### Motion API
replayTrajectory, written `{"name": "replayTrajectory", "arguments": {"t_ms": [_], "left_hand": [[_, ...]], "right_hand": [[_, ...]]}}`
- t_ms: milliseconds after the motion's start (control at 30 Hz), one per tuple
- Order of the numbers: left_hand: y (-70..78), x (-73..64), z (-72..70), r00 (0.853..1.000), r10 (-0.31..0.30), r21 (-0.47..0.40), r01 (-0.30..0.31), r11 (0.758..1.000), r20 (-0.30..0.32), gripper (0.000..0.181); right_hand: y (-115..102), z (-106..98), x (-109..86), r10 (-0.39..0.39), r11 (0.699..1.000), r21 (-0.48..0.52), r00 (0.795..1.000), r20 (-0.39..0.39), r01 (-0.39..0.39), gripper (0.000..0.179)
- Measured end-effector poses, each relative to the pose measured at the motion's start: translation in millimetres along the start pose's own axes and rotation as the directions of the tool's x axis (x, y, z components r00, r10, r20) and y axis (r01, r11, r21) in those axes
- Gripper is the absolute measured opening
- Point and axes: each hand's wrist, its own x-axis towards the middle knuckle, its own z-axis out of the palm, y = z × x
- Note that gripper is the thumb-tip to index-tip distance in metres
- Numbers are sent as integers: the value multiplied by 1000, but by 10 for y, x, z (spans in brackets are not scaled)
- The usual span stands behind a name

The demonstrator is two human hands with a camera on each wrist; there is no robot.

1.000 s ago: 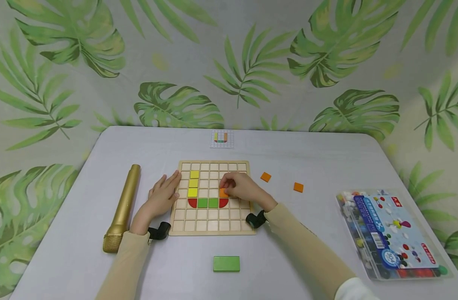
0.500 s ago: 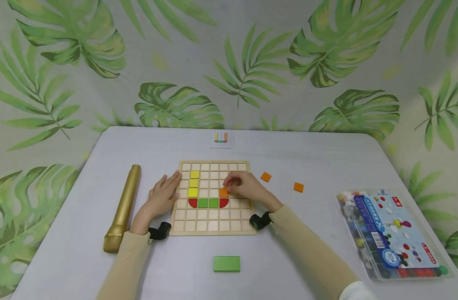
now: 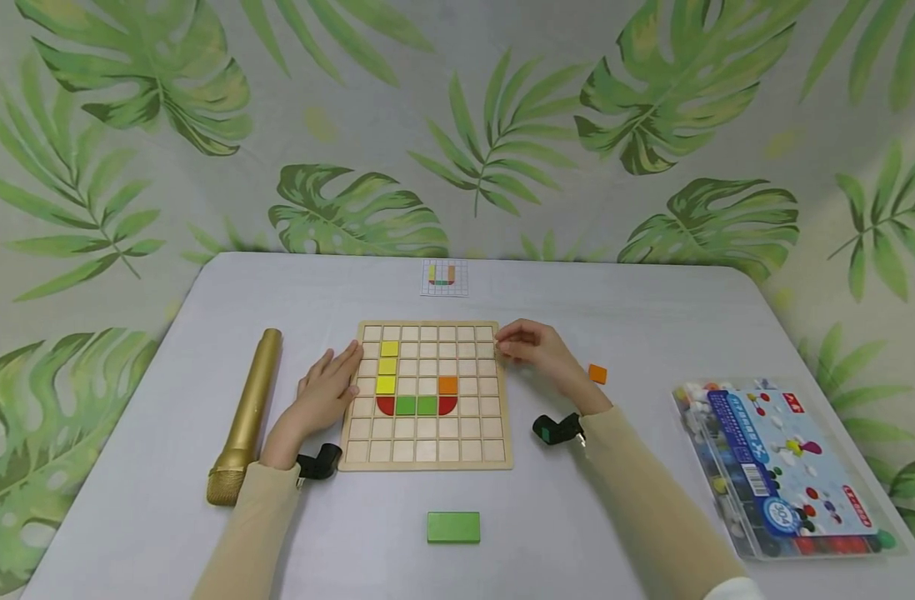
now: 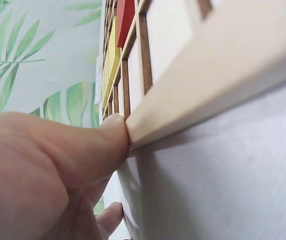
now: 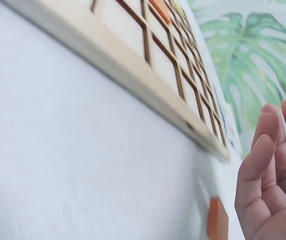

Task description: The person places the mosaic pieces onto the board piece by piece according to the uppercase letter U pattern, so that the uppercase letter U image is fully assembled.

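A wooden grid board lies on the table. Its cells hold yellow square tiles, green square tiles, red rounded tiles and one orange square tile. My left hand touches the board's left edge, fingers extended; in the left wrist view the thumb presses against the wooden border. Just off the board's right edge hovers my right hand, fingers loosely bent and nothing between them. Beside it in the right wrist view is a loose orange tile, hidden under the hand from the head view.
Another orange tile lies further right. A pattern card lies behind the board, a green block in front. A gold microphone is at left, a clear box of colourful pieces at right.
My right hand has let go of the orange tile in the cell above the right red tile and moved right, off the board, over a loose orange tile. My left hand stays put.
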Motion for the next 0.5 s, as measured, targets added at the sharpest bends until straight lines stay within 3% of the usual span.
{"name": "replayTrajectory", "arguments": {"t_ms": [233, 500], "left_hand": [[2, 4, -1, 1000, 2, 2, -2, 1000, 2, 56], [12, -1, -4, 1000, -4, -7, 4, 1000, 3, 56]], "right_hand": [[98, -285, -33, 2, 1000, -15, 993, -116, -4, 26], [154, -381, -77, 10, 999, -51, 990, -138, -17, 25]]}}
